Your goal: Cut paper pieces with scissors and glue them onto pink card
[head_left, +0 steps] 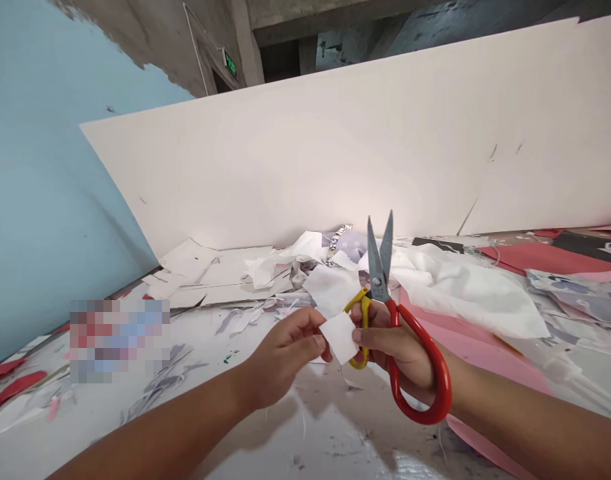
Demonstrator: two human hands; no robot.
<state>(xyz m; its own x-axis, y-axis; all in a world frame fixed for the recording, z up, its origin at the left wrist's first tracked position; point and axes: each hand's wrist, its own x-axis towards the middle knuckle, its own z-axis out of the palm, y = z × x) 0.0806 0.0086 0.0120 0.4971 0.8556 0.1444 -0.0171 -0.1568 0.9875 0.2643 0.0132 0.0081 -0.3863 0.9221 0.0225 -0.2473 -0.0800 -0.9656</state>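
Observation:
My left hand [285, 353] pinches a small white square of paper or cloth [339, 337] between its fingertips. My right hand [400, 353] holds a pair of steel scissors [379, 263] upright, its fingers through the red loop [425, 377] and the yellow loop [360, 327]. The blades stand apart, pointing away from me, with their tips above the white square. My right thumb lies against the square's edge. A larger white piece [330, 290] lies just beyond my left fingers, and I cannot tell whether it joins the square.
Scraps of white, grey and printed material cover the paint-spattered white worktable [285, 427]. White cloth [465, 293] and pink sheets [480, 353] lie at right, with red and black sheets beyond. A large white board [310, 153] leans against a blue wall [50, 167].

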